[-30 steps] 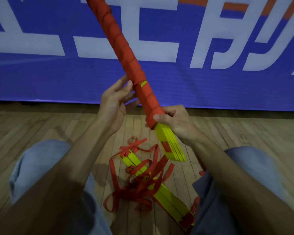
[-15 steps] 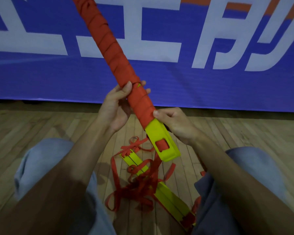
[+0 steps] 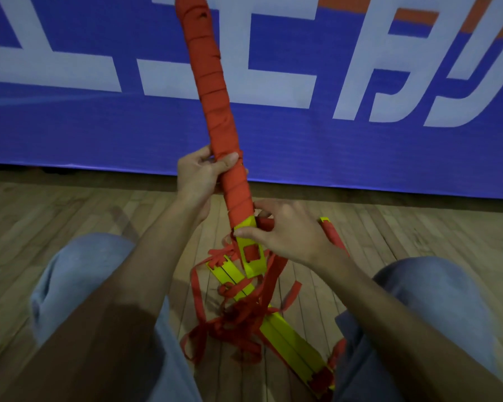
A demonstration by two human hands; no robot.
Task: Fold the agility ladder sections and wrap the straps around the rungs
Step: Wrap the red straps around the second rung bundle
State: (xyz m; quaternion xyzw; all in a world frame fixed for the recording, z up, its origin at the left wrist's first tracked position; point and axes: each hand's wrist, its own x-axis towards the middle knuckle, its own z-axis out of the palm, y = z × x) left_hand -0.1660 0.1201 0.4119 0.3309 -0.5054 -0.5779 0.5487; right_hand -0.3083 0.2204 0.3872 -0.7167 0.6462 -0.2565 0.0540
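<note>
Long bundle of yellow plastic rungs wrapped in red strap [image 3: 215, 111] is held near upright, slightly tilted, above the wooden plank floor [image 3: 70, 216]. The wrapped middle is gripped by the left hand [image 3: 199, 177], fingers curled round it. The bare yellow lower end is pinched by the right hand [image 3: 291, 236]. Loose tangled red straps [image 3: 235, 317] and flat yellow rungs [image 3: 291, 343] are seen on the floor below, between the knees.

We see a wooden plank floor [image 3: 70, 216] running to the foot of a blue banner [image 3: 273, 134]. Between our knees, flat yellow rungs [image 3: 291, 343] lie on the boards side by side, with loose red straps [image 3: 233, 317] tangled over them. Further right lies a red-wrapped bundle [image 3: 333, 236], yellow at its far end
</note>
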